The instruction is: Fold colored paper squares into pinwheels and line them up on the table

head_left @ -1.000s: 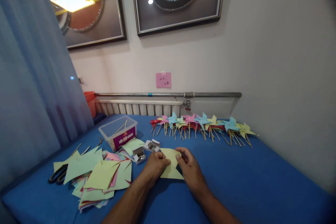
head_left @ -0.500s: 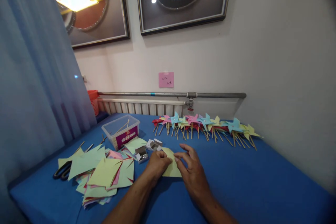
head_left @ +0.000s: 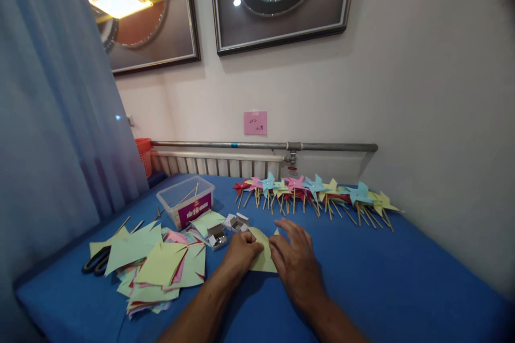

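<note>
Since the earlier frame our right hand (head_left: 295,260) lowers flat, fingers spread, onto the yellow-green paper (head_left: 263,257) at lower centre. Our left hand (head_left: 241,254), loosely curled, pins its left edge. Between both hands lies the paper, equally near each.

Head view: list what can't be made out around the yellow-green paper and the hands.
- Yellow-green paper: mostly covered by the left hand and right hand; its folds and full shape are hidden.
- Fingertips of both hands: whether they pinch the paper or only press it is unclear.
- Small open boxes: contents too small to tell.
- Pink note: writing too small to read.
- Scissors: blades hidden under the paper pile.
</note>
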`<state>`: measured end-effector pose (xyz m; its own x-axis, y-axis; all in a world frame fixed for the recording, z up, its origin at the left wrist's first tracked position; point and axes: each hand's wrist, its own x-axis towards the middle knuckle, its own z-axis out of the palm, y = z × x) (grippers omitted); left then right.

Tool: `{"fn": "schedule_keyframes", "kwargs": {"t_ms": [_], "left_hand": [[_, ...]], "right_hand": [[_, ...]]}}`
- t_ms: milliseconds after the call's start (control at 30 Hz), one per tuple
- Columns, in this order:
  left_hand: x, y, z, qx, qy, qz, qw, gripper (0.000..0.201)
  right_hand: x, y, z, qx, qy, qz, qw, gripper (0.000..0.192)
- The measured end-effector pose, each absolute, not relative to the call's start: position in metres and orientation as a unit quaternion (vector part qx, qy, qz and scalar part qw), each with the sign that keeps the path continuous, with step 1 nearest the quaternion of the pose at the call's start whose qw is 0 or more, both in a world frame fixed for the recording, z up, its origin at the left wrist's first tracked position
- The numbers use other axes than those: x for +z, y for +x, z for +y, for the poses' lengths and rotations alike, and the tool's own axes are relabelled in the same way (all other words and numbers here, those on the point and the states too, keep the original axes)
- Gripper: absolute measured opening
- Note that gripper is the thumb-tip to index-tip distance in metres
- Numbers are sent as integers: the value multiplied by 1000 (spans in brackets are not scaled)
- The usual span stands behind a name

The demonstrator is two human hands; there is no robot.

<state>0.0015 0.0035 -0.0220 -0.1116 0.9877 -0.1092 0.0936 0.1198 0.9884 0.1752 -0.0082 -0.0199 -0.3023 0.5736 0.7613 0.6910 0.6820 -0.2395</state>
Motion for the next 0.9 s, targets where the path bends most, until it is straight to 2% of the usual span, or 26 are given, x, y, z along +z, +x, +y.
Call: {"fn": "schedule_keyframes", "kwargs": {"t_ms": [133, 300, 567, 767, 900], "left_hand": [[-24, 0, 5, 479, 469, 567, 478, 28], [-26, 0, 6, 482, 474, 547, 494, 25], [-13, -1, -3, 451, 492, 543, 509, 28], [-12, -1, -6, 460, 498, 499, 540, 27], [-18, -1, -4, 468, 498, 475, 554, 28]], "right_hand": [[-22, 174, -5, 21, -387, -817, 426, 23], [-20, 172, -4, 129, -406, -805, 413, 32], [-18, 175, 0, 144, -414, -784, 439, 16], [-21, 175, 2, 160, -426, -779, 432, 44], [-22, 177, 5, 170, -419, -792, 410, 49]]}}
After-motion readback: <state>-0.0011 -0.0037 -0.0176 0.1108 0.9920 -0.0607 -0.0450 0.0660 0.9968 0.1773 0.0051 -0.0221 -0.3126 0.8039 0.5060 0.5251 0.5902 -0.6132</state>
